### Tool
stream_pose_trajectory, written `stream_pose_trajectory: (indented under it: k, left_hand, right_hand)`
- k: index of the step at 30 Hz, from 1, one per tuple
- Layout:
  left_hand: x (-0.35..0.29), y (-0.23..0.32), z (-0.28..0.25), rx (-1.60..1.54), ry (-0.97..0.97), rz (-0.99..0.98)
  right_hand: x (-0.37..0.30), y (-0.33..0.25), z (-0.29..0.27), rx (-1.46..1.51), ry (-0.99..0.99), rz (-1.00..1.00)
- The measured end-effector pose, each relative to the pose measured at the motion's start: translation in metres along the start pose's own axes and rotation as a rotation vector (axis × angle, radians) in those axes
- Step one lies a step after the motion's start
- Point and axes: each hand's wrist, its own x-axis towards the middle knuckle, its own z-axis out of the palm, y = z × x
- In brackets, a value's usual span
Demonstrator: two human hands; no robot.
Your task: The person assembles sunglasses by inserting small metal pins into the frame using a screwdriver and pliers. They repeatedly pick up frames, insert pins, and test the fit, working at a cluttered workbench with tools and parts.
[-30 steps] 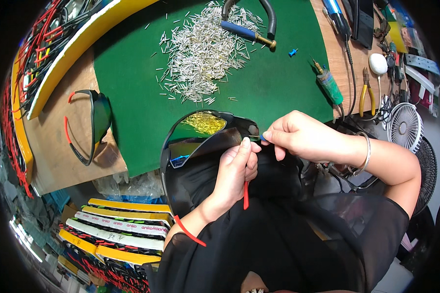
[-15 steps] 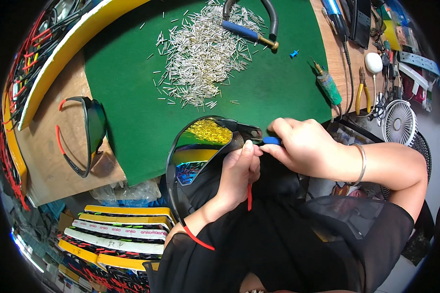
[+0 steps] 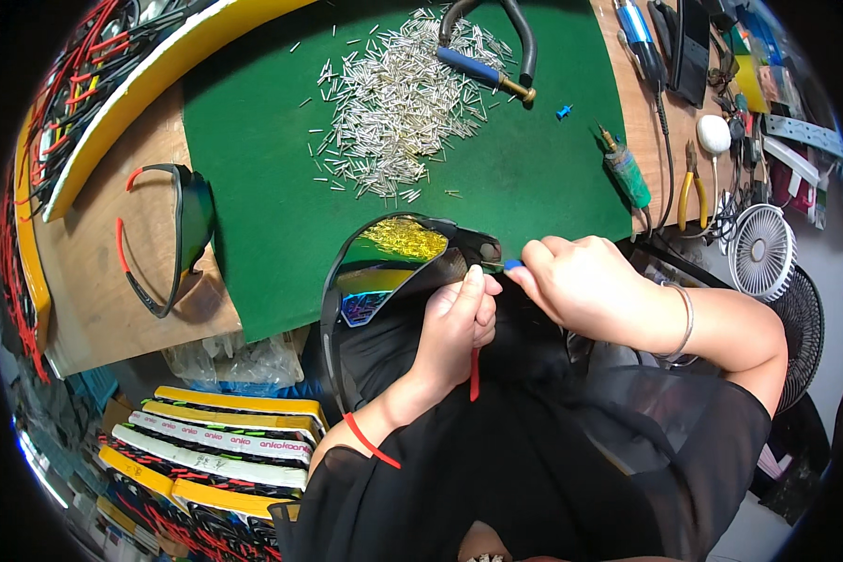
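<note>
A pair of wraparound sport sunglasses (image 3: 332, 318) with a black frame, mirrored lens and red temple tips is in my left hand (image 3: 454, 328). My left thumb and fingers pinch it near one hinge. My right hand (image 3: 585, 288) is closed around a small blue-handled tool (image 3: 512, 265); a thin shaft points from it toward the hinge. Most of the handle is hidden in my fingers. The lens reflects the table and the heap of silver pins (image 3: 398, 112) lying on the green mat (image 3: 525, 178).
Another pair of sunglasses (image 3: 183, 239) lies at the left, by a yellow-edged tray (image 3: 122, 112) of glasses. On the mat are a blue-handled tool (image 3: 482, 70), a blue push pin (image 3: 563, 111) and a green-handled tool (image 3: 628, 170). Yellow pliers (image 3: 691, 187) and a white fan (image 3: 761, 248) stand right.
The blue handle shows less between my right fingers, and a thin shaft is visible beside the hinge. My left hand keeps its pinch on the sunglasses. The whole view has shifted slightly.
</note>
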Motion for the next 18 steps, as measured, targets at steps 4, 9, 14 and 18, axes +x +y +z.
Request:
stream_pose_trajectory:
  k: [4,9,14,18]
  left_hand:
    - [-0.001,0.000,0.003,0.006,0.021,0.014]
    - [0.000,-0.003,0.000,-0.006,-0.007,0.015]
    - [0.001,-0.003,0.000,0.005,0.010,0.014]
    - [-0.001,-0.002,0.001,0.013,0.018,0.019]
  right_hand:
    - [0.004,0.000,-0.006,0.066,0.147,-0.043]
    - [-0.003,0.002,0.002,0.024,0.072,-0.049]
    - [-0.002,-0.006,0.001,0.081,0.223,-0.090]
    - [-0.001,0.003,0.004,0.071,0.040,-0.020]
